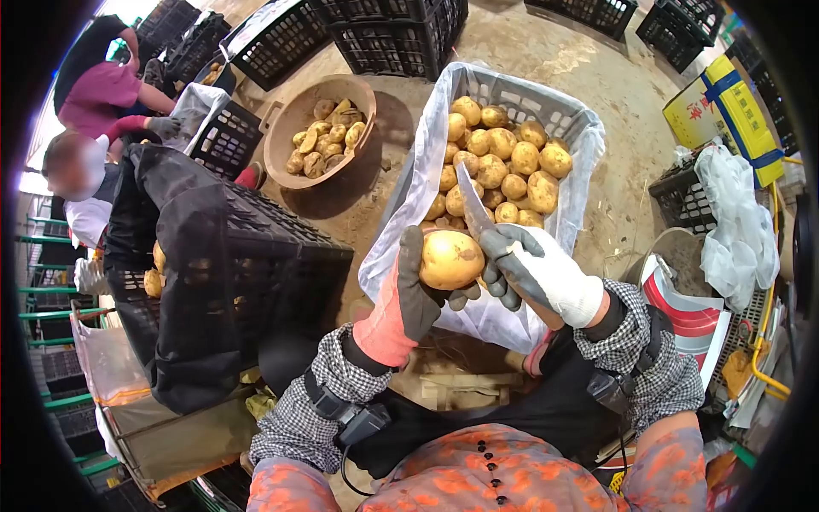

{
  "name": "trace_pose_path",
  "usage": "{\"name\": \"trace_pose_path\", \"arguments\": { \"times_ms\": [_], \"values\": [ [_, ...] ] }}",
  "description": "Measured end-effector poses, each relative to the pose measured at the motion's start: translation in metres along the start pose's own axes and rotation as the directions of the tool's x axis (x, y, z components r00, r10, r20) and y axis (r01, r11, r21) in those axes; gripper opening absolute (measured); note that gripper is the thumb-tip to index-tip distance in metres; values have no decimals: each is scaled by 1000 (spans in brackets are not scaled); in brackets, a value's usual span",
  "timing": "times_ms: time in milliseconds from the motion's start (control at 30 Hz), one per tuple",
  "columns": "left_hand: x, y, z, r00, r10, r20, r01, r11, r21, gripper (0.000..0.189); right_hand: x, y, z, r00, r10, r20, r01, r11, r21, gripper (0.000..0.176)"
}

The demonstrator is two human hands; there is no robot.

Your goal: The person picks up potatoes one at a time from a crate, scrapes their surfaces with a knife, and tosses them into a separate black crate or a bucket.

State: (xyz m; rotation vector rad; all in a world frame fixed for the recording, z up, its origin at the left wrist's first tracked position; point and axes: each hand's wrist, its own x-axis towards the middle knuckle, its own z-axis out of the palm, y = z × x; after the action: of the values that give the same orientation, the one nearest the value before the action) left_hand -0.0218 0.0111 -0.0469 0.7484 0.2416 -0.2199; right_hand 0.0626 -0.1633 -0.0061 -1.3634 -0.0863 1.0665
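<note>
A large pale potato (450,259) with a brownish patch is in my left hand (399,294), whose pink and grey glove wraps its left side and underside. My right hand (546,271), in a white and grey glove, grips a knife (471,198). Its blade points up and away, while part of the wooden handle shows below the palm. The right fingers are right at the potato's edge. Just beyond both hands stands a crate lined with white plastic (589,141), holding many potatoes (490,171).
A brown round basin (275,145) of darker potatoes stands beyond on the left. Black crates draped in dark cloth (192,256) are close on my left, with another person (85,183) behind them. At right are a yellow box (725,119) and clear plastic bags (738,230).
</note>
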Motion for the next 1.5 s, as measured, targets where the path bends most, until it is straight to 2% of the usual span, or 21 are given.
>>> {"name": "trace_pose_path", "arguments": {
  "times_ms": [133,267,333,533,667,767,800,833,900,933,967,1000,1067,1133,1167,1200,1267,1333,1367,1433,1500],
  "values": [
    [-2,4,13,966,259,-24,-237,915,328,57,-2,1,0,1000,16,0,-16,1000,-4,38],
    [-3,9,24,981,166,-102,-148,975,163,57,-3,3,0,999,-36,-41,40,995,94,39],
    [-3,3,19,972,237,5,-198,798,569,58,-1,7,-6,1000,-11,-9,11,999,-42,39],
    [-1,4,18,968,239,-72,-159,813,560,66,-4,8,0,1000,-4,30,3,999,37,39],
    [-2,6,16,960,278,-39,-207,792,574,66,-2,20,-5,963,-151,223,222,914,-339,38],
    [-9,29,24,955,265,-129,-204,911,359,63,-4,9,-7,989,-138,42,137,990,30,36],
    [-10,39,11,906,420,-62,-391,882,263,57,-7,-4,-8,990,-132,-49,138,980,145,38],
    [-8,48,-29,789,536,-301,-516,843,150,52,-6,-10,-16,977,-184,-104,199,966,165,39],
    [-36,124,-27,663,737,-129,-742,670,14,51,-10,-25,-26,943,-269,-199,297,946,130,42],
    [-52,159,-45,754,630,188,-589,774,-233,59,-14,-31,-28,922,-306,-236,331,941,74,43],
    [-66,178,-64,672,695,256,-617,716,-327,68,-16,-31,-31,899,-364,-243,389,919,62,44],
    [-71,185,-69,503,864,32,-846,499,-189,70,-19,-31,-31,899,-360,-248,387,919,69,44],
    [-66,177,-82,535,845,24,-842,530,98,66,-21,-33,-31,895,-391,-215,415,906,78,44],
    [-38,135,-67,805,583,109,-583,812,-34,54,-22,-33,-27,891,-400,-216,424,902,77,41],
    [-24,111,-61,889,457,-10,-390,769,506,50,-24,-35,-24,902,-368,-227,397,913,98,40],
    [-8,86,-49,902,389,-184,-36,495,868,49,-26,-36,-24,911,-337,-238,371,921,118,39],
    [35,38,-26,992,21,128,-129,188,974,39,-25,-33,-32,923,-328,-203,359,923,141,37],
    [65,-15,-89,948,-264,177,-253,-286,924,43,-22,-31,-37,944,-301,-134,316,942,108,44],
    [79,-35,-121,914,-404,25,-186,-365,912,51,-32,-29,-23,847,-453,-277,515,827,225,48],
    [101,-54,-110,731,-550,-403,21,-573,820,65,-19,-12,-42,888,-428,-168,458,783,421,34],
    [102,-88,-153,718,-526,-456,-63,-702,710,74,-16,-16,-49,908,-392,-150,419,873,249,41]
  ]
}}
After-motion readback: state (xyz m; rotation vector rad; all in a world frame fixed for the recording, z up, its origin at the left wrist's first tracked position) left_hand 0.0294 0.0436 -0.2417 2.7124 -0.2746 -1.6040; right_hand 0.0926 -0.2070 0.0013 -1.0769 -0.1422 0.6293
